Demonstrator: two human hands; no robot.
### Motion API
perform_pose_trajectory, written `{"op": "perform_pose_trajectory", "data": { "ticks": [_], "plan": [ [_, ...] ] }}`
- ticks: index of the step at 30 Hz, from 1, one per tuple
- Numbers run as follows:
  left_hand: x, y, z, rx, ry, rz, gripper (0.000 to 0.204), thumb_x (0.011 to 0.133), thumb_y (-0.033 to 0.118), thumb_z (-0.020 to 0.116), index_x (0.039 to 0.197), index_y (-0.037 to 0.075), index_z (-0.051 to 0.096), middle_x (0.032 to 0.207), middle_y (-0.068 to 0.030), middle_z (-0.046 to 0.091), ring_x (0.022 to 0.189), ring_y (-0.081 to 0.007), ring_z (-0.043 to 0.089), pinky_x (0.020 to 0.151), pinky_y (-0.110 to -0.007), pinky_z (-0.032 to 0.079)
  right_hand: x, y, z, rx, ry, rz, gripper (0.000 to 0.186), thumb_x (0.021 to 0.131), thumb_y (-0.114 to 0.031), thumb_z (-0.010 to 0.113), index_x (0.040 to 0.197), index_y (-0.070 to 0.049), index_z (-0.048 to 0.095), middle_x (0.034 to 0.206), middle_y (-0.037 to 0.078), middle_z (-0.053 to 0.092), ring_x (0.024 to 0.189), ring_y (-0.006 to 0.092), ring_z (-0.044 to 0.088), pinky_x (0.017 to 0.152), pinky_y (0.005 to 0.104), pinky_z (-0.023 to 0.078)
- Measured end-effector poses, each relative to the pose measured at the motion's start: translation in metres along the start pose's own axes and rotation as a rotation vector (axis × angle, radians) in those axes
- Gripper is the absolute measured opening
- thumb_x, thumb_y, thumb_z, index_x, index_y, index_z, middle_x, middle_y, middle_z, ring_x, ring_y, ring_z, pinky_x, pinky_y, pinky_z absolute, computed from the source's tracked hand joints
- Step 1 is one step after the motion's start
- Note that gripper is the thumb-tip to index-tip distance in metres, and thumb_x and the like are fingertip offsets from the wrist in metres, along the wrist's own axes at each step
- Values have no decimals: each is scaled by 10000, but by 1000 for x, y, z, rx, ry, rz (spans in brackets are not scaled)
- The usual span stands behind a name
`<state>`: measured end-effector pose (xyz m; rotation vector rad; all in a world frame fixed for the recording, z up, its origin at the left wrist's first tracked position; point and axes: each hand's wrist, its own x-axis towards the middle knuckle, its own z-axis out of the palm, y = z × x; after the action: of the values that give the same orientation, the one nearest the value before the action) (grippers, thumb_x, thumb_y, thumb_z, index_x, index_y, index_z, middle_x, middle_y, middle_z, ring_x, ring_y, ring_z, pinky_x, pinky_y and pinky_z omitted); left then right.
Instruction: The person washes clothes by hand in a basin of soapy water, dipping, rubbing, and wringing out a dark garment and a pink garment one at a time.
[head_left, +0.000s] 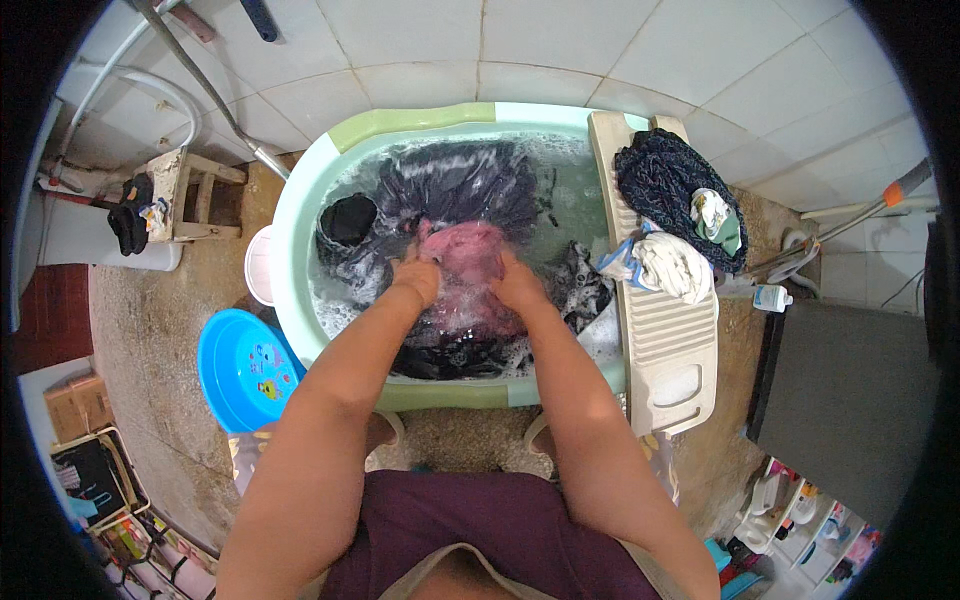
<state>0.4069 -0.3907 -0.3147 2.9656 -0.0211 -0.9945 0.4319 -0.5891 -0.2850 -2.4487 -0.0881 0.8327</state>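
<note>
A light green tub [292,215] holds soapy water with dark clothes [460,175] in it and a black bundle [347,220] at the left. A wet pink garment [462,250] lies partly submerged in the middle. My left hand [420,278] grips its left side and my right hand [515,280] grips its right side; some fingers are hidden by cloth and water. A beige washboard [655,350] spans the tub's right end, with a dark patterned cloth [655,170] and white cloths [670,270] on it.
A blue basin [225,360] stands at the lower left, a wooden stool [205,190] with black footwear [130,215] at the upper left. A metal pipe [230,115] reaches down toward the tub's back left. At the right are a white bottle [772,298] and a grey appliance [850,390].
</note>
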Motion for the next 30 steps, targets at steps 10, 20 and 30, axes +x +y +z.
{"op": "perform_pose_trajectory", "data": {
  "ticks": [10,20,30],
  "plan": [
    [-15,1,-45,-891,306,-162,621,722,438,648,1174,39,500,1085,-221,581,1018,-361,557,869,-406,435,1,27,-24,1217,-241,438,531,733,-174,680,1180,38,486,1057,102,592,939,200,578,829,334,460],
    [-10,-8,-36,-788,188,16,248,774,252,603,950,79,630,952,-145,624,929,-328,584,831,-384,451,-58,-59,-110,1117,-479,-257,594,702,-34,655,1257,-26,444,1097,37,561,963,119,537,849,259,429],
    [-41,-38,-104,-1935,-139,233,170,816,146,566,983,156,539,937,19,608,840,-133,584,755,-349,483,-89,-74,-158,1017,-478,-640,678,695,-40,673,1304,-13,377,1148,43,528,1025,115,496,917,270,389]
  ]
}}
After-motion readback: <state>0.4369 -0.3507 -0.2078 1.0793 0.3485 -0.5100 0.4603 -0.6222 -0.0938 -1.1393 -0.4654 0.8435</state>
